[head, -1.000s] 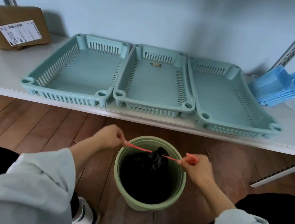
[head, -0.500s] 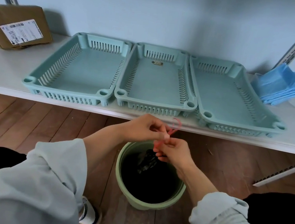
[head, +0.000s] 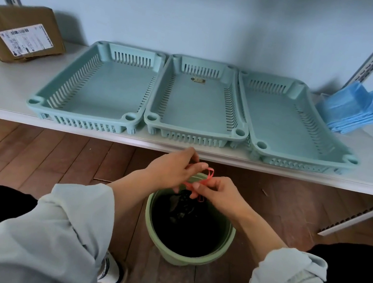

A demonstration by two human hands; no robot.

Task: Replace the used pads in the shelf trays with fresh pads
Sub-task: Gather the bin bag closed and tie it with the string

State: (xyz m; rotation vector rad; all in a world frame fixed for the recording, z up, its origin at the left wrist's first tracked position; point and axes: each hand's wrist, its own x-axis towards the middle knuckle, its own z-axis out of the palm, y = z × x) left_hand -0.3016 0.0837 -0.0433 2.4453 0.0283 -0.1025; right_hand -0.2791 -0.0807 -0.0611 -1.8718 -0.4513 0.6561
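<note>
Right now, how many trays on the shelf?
3, side by side on the shelf: left tray, middle tray, right tray. All look empty of pads. None appear hidden.

Left hand point(head: 172, 168) and right hand point(head: 219, 194), a second ago spread wide apart pulling the red drawstring point(head: 201, 182) taut, now meet above the bin point(head: 184, 258). String now looped between the fingers; black bag point(head: 181, 204) neck bunched just beneath them.
</note>
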